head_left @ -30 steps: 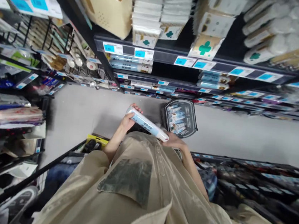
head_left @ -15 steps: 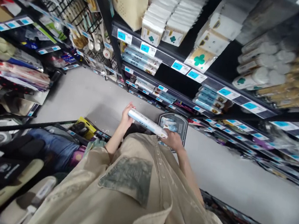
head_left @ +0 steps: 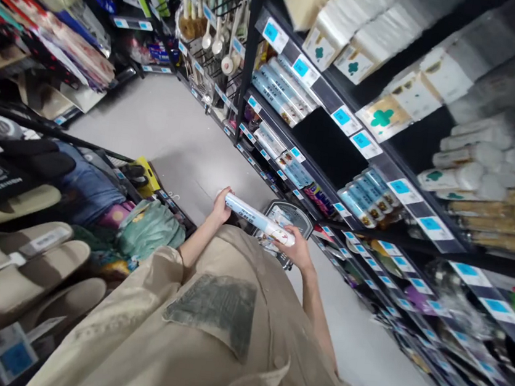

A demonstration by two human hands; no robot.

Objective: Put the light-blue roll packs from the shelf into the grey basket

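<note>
I hold a long white and pale blue tube-shaped pack [head_left: 255, 216] level in front of my beige shirt. My left hand [head_left: 222, 207] is closed round its left end. Its right end rests in my right hand [head_left: 296, 249], whose fingers curl about it. Just beyond the pack, a dark shopping basket [head_left: 302, 214] with several similar packs stands on the grey floor. More of the same pale blue packs [head_left: 282, 93] lie on the shelf ahead.
Black shelves [head_left: 339, 128] with blue price tags run along the right, holding white boxed goods with green clover marks [head_left: 380, 117]. Hanging spoons and utensils [head_left: 213, 33] are further back. Slippers [head_left: 13, 252] and folded fabrics [head_left: 148, 230] fill racks at my left. The grey aisle floor [head_left: 172, 127] stretches ahead.
My view has swung to the left and tilted, so the shelves now slant across the right. Both hands keep hold of the pack in much the same pose.
</note>
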